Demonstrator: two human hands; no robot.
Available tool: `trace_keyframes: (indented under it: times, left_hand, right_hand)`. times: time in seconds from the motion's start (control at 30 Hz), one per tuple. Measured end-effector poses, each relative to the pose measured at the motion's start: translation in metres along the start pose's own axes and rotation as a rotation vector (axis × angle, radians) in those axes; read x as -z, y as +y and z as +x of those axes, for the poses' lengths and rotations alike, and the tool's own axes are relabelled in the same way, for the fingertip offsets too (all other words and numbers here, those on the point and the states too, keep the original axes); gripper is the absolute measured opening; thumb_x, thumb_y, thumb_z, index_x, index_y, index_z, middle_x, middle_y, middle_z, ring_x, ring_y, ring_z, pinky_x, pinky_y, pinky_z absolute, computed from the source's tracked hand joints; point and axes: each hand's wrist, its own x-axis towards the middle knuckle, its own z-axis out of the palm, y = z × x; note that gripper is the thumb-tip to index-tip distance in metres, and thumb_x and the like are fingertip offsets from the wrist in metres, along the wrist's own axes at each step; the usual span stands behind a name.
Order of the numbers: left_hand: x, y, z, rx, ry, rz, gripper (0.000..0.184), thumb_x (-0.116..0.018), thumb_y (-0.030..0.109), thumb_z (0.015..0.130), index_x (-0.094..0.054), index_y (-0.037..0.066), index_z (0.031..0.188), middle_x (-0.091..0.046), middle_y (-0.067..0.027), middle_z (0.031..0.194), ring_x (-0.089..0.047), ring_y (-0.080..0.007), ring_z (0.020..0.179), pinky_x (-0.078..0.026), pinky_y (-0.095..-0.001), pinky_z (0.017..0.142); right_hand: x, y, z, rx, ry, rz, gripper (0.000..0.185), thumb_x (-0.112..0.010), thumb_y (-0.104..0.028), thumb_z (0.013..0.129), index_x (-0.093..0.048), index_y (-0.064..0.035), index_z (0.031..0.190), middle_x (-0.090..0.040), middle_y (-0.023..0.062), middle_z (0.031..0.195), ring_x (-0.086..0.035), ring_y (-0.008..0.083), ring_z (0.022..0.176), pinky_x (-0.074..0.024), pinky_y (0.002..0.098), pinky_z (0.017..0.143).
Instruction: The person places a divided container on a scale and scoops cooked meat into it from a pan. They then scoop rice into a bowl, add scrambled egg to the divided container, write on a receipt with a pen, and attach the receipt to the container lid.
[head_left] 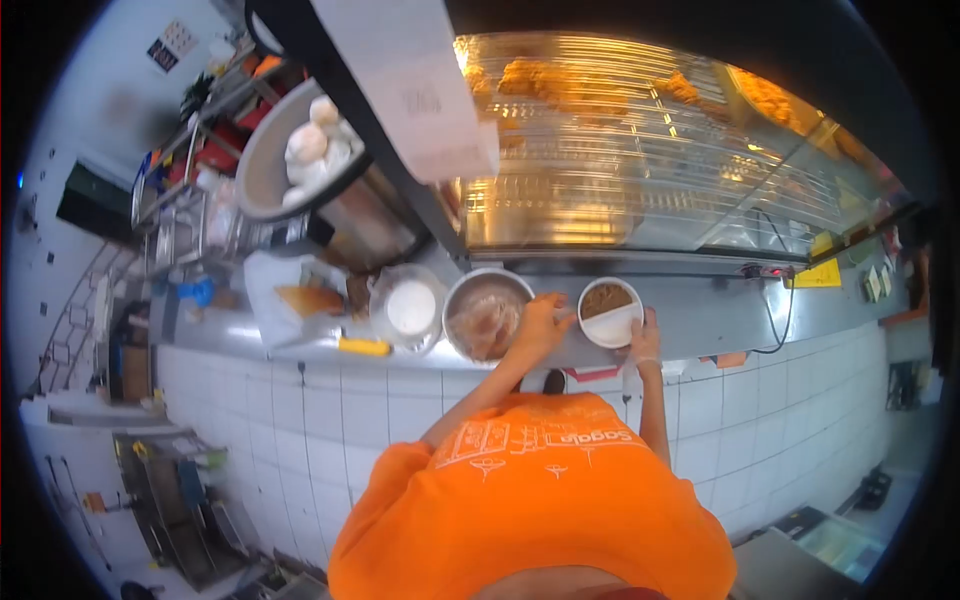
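A round white bowl stands on the steel counter, with brown shredded-looking food in its far half and a smooth white part in the near half. My right hand, apparently in a clear glove, grips the bowl's right rim. My left hand is just left of that bowl, over the right edge of a metal bowl. Its fingers point right and are blurred, so whether they hold anything is unclear. A clear plastic bag with brownish-pink contents lies inside the metal bowl.
Left along the counter are a white-filled container, a yellow object and white paper with a brown item. A heated glass case with fried food rises behind. A large grey bin stands back left; a cable hangs right.
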Motion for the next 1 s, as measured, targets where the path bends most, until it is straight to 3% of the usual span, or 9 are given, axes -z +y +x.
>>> trace_keyframes:
  times: [0.1, 0.2, 0.3, 0.37, 0.53, 0.7, 0.73, 0.87, 1.0]
  left_hand:
    - [0.122, 0.147, 0.020, 0.046, 0.270, -0.011, 0.021, -0.071, 0.015, 0.083, -0.065, 0.009, 0.102, -0.065, -0.0117, 0.095, -0.062, -0.0262, 0.084, -0.049, -0.0342, 0.077]
    - [0.189, 0.153, 0.075, -0.639, 1.116, 0.094, 0.028, -0.065, 0.014, 0.091, -0.050, -0.002, 0.108, -0.054, -0.0117, 0.102, -0.055, -0.0231, 0.092, -0.044, -0.0340, 0.085]
    - [0.248, 0.188, 0.113, -0.725, 1.128, 0.052, 0.034, -0.056, 0.021, 0.098, -0.051, -0.006, 0.119, -0.056, -0.0202, 0.116, -0.058, -0.0277, 0.104, -0.050, -0.0353, 0.087]
    - [0.239, 0.226, 0.125, -0.561, 1.128, -0.052, 0.047, -0.074, 0.020, 0.086, -0.049, -0.001, 0.121, -0.060, -0.0218, 0.107, -0.062, -0.0263, 0.100, -0.054, -0.0340, 0.083]
    - [0.155, 0.282, 0.089, -0.533, 0.969, -0.268, 0.067, -0.079, 0.008, 0.078, -0.039, 0.009, 0.132, -0.064, -0.0192, 0.103, -0.066, -0.0283, 0.096, -0.062, -0.0390, 0.082]
    - [0.002, 0.306, 0.043, -0.585, 0.516, -0.381, 0.071, -0.069, 0.002, 0.085, -0.030, 0.007, 0.144, -0.053, -0.0211, 0.129, -0.056, -0.0281, 0.113, -0.053, -0.0361, 0.090]
    - [-0.035, 0.306, 0.046, -0.427, 0.393, -0.493, 0.072, -0.064, 0.001, 0.089, -0.025, 0.005, 0.148, -0.042, -0.0196, 0.142, -0.051, -0.0273, 0.119, -0.047, -0.0351, 0.094]
    - [-0.172, 0.348, 0.027, -0.576, -0.336, -0.434, 0.078, -0.050, -0.008, 0.084, -0.016, 0.003, 0.153, -0.022, -0.0145, 0.157, -0.033, -0.0224, 0.137, -0.027, -0.0339, 0.111]
    - [-0.286, 0.369, -0.009, -0.319, -0.805, -0.574, 0.081, -0.047, -0.014, 0.079, -0.017, 0.003, 0.153, -0.023, -0.0153, 0.156, -0.036, -0.0203, 0.136, -0.030, -0.0312, 0.110]
  right_hand:
    - [0.002, 0.001, -0.010, 0.013, 0.018, 0.137, 0.042, -0.049, -0.003, 0.084, -0.049, -0.0045, 0.127, -0.055, 0.0177, 0.122, -0.051, 0.0329, 0.119, -0.0395, 0.0397, 0.101]
    - [0.003, 0.011, -0.025, 0.198, 0.135, 0.057, 0.048, -0.050, 0.002, 0.079, -0.049, -0.0077, 0.126, -0.054, 0.0133, 0.122, -0.048, 0.0277, 0.122, -0.0401, 0.0376, 0.101]
    - [0.019, -0.024, -0.059, -0.115, 0.124, 0.343, 0.047, -0.052, 0.001, 0.079, -0.050, -0.0117, 0.125, -0.054, 0.0134, 0.119, -0.055, 0.0270, 0.112, -0.0459, 0.0366, 0.094]
    - [0.048, -0.038, -0.083, -0.192, 0.166, 0.390, 0.046, -0.052, 0.001, 0.080, -0.050, -0.0123, 0.124, -0.054, 0.0138, 0.118, -0.060, 0.0277, 0.101, -0.0550, 0.0368, 0.080]
    - [0.125, -0.031, -0.141, -0.183, 0.345, 0.563, 0.041, -0.046, 0.000, 0.088, -0.045, -0.0131, 0.127, -0.053, 0.0156, 0.112, -0.066, 0.0285, 0.078, -0.0613, 0.0346, 0.050]
    - [0.244, 0.057, -0.197, -0.214, 0.577, 0.457, 0.041, -0.043, 0.003, 0.087, -0.044, -0.0113, 0.126, -0.052, 0.0194, 0.114, -0.066, 0.0295, 0.078, -0.0604, 0.0350, 0.047]
    - [0.273, 0.056, -0.210, -0.238, 0.612, 0.466, 0.042, -0.043, 0.004, 0.087, -0.045, -0.0111, 0.125, -0.052, 0.0192, 0.113, -0.066, 0.0296, 0.078, -0.0604, 0.0351, 0.046]
    - [0.362, 0.079, -0.230, -0.289, 0.779, 0.495, 0.042, -0.042, 0.006, 0.086, -0.045, -0.0107, 0.125, -0.051, 0.0179, 0.110, -0.066, 0.0294, 0.078, -0.0603, 0.0352, 0.045]
    - [0.443, 0.126, -0.233, -0.377, 0.885, 0.467, 0.042, -0.043, 0.006, 0.087, -0.045, -0.0111, 0.125, -0.050, 0.0164, 0.107, -0.066, 0.0289, 0.077, -0.0605, 0.0347, 0.044]
